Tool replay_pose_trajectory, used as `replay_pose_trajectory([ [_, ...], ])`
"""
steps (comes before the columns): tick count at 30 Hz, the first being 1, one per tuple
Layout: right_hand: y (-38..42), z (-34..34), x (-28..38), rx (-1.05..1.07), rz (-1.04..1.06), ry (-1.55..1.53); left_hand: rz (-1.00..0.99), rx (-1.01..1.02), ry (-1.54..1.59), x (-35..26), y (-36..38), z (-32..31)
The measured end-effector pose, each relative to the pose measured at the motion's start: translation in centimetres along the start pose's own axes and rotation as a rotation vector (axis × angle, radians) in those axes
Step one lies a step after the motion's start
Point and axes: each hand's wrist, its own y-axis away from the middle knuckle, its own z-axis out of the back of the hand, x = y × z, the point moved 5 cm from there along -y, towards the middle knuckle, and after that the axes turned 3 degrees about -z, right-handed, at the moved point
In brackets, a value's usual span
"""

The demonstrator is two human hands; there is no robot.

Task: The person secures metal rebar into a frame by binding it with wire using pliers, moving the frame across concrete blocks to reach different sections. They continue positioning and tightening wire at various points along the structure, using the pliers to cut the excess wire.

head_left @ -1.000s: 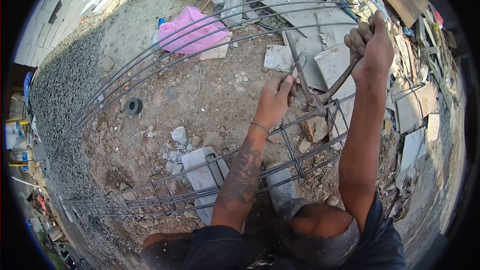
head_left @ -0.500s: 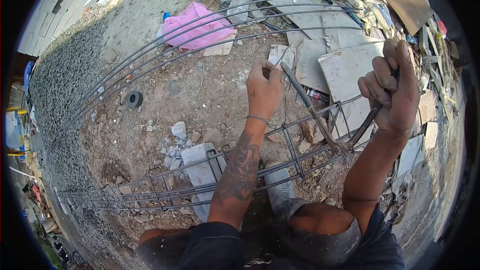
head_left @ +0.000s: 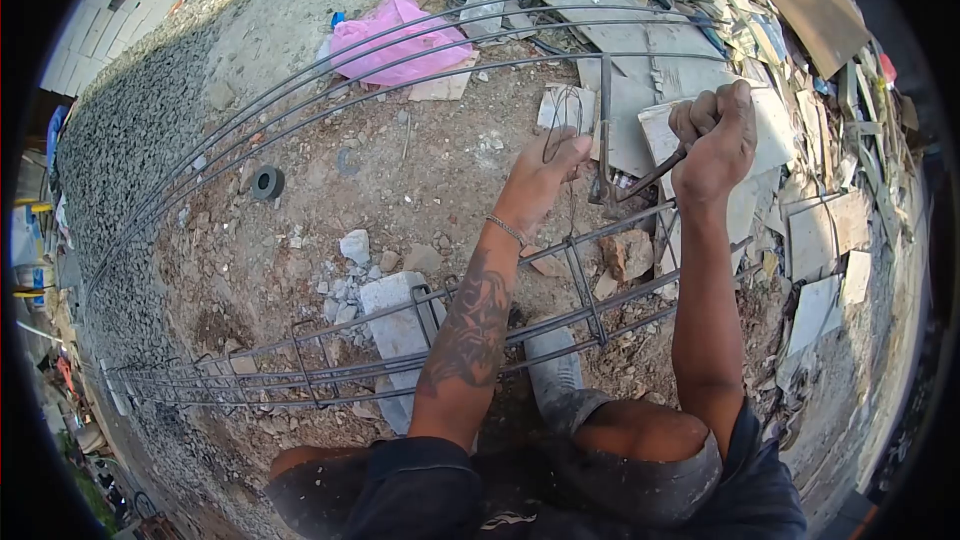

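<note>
Thin tie wires (head_left: 567, 108) are bunched in my left hand (head_left: 545, 168), their loops standing above the closed fingers and strands hanging below. My right hand (head_left: 712, 140) is wrapped around one handle of long-handled pincers (head_left: 606, 120). The pincers are spread, with the other handle pointing up beside the wires and the head near the left hand. Below both hands runs a rebar cage (head_left: 590, 310) of long bars with square stirrups. My left forearm crosses above it. Its near part rests by a concrete block (head_left: 400, 315).
Several loose steel bars (head_left: 430, 70) arc across the far side, passing over a pink plastic bag (head_left: 395, 35). A dark tape roll (head_left: 267, 183) lies on the dirt. Grey gravel (head_left: 120, 200) is on the left; boards and debris (head_left: 810, 15) are piled on the right.
My right hand has moved left and up with the pincers, lifting their head off the cage and swinging it towards the left hand. The left hand has turned slightly, still holding the wires.
</note>
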Motion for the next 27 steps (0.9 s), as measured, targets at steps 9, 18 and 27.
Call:
replay_pose_trajectory([
  [9, 2.6, -1.8, -2.0, -0.015, -0.117, 0.138, -0.032, 0.086, -0.066, 0.8, 0.3, -1.5],
  [18, 1.8, -2.6, -2.6, -0.060, -0.173, 0.153, -0.048, 0.112, -0.074, 0.6, -0.1, -2.0],
  [27, 1.6, -3.1, -3.2, -0.017, -0.181, 0.251, -0.123, 0.127, -0.010, 0.4, -0.2, -2.5],
])
